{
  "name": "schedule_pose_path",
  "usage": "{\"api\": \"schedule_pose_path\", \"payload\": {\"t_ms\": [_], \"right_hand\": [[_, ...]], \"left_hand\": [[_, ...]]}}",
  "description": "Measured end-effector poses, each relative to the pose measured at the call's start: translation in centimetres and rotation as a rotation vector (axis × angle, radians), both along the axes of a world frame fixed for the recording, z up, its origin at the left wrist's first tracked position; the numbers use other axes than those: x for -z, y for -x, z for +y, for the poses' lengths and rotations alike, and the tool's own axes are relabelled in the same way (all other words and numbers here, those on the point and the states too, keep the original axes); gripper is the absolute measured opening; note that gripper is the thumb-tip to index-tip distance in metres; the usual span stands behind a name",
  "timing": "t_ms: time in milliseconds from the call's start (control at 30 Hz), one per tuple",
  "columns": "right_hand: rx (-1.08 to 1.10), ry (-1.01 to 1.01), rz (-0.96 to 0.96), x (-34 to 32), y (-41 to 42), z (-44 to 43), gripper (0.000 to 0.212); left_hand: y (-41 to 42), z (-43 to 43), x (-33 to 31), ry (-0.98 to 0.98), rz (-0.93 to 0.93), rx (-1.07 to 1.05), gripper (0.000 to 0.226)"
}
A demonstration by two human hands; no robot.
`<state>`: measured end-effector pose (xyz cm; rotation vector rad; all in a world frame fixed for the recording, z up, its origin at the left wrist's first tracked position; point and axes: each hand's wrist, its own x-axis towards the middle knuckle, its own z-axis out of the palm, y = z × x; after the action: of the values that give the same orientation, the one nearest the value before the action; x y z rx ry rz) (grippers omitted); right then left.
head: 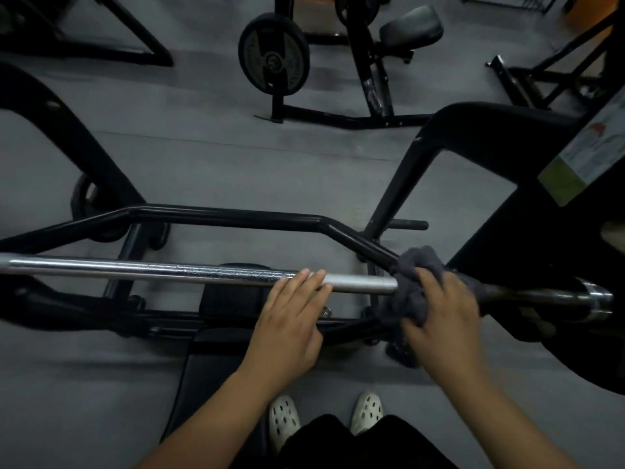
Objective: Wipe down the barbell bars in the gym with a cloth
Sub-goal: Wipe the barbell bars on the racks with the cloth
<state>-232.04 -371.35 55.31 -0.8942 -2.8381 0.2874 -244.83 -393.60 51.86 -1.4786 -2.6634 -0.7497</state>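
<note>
A chrome barbell bar runs left to right across the middle of the view, with its collar and sleeve at the far right. My left hand lies on the bar near its centre, fingers straight and resting over the top. Just to its right, my right hand grips a dark grey cloth bunched around the bar. The cloth hides the stretch of bar beneath it.
A black bent frame tube runs behind the bar, and a black bench pad sits below it. Black rack uprights rise at right. A plate-loaded machine with a weight plate stands at the back on grey floor.
</note>
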Motion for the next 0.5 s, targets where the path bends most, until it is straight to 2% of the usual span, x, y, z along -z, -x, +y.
{"api": "schedule_pose_path", "payload": {"t_ms": [100, 200, 267, 367, 400, 500], "right_hand": [[-0.196, 0.065, 0.011, -0.2, 2.9, -3.5, 0.073], [-0.357, 0.085, -0.012, -0.9, 3.3, -2.3, 0.076], [-0.280, 0.047, -0.061, -0.9, 1.6, 0.1, 0.084], [-0.021, 0.051, -0.009, -0.6, -0.5, 1.3, 0.085], [0.000, 0.047, 0.001, -0.4, -0.1, 0.2, 0.084], [-0.223, 0.045, 0.016, 0.0, 2.9, -4.4, 0.080]], "left_hand": [[-0.4, 0.4, 0.1, -0.035, 0.000, -0.028, 0.060], [-0.6, 0.3, 0.3, -0.046, 0.009, -0.038, 0.059], [-0.4, 0.1, 0.5, -0.048, 0.013, -0.032, 0.061], [-0.2, 0.0, 0.6, -0.027, 0.031, -0.016, 0.065], [-0.2, 0.0, 0.7, -0.018, 0.031, -0.016, 0.066], [-0.1, 0.0, 0.7, 0.010, 0.029, -0.012, 0.067]]}}
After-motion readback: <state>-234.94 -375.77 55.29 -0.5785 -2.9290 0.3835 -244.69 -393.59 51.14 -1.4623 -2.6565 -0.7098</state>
